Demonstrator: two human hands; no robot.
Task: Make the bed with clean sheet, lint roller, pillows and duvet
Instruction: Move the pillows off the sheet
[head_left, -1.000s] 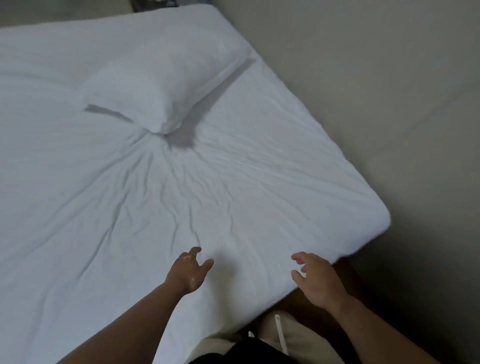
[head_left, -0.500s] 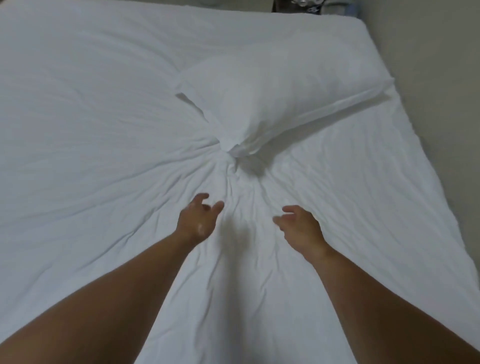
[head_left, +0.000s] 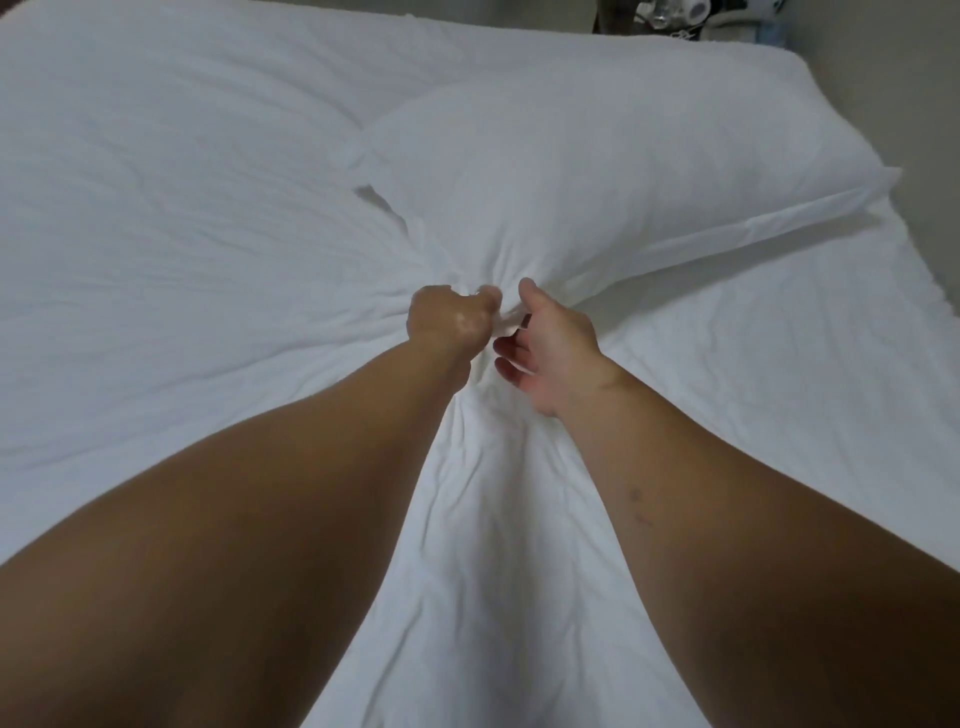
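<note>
Head view: left hand tight on pillow, right hand slack.

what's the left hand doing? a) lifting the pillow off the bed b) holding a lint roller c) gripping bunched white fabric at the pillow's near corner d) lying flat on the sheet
c: the left hand is curled round fabric bunched at the pillow corner, with creases fanning across the sheet.

No text, label, brand or number could be read anywhere; the clutter beyond the bed's far edge was too blurred.
</note>
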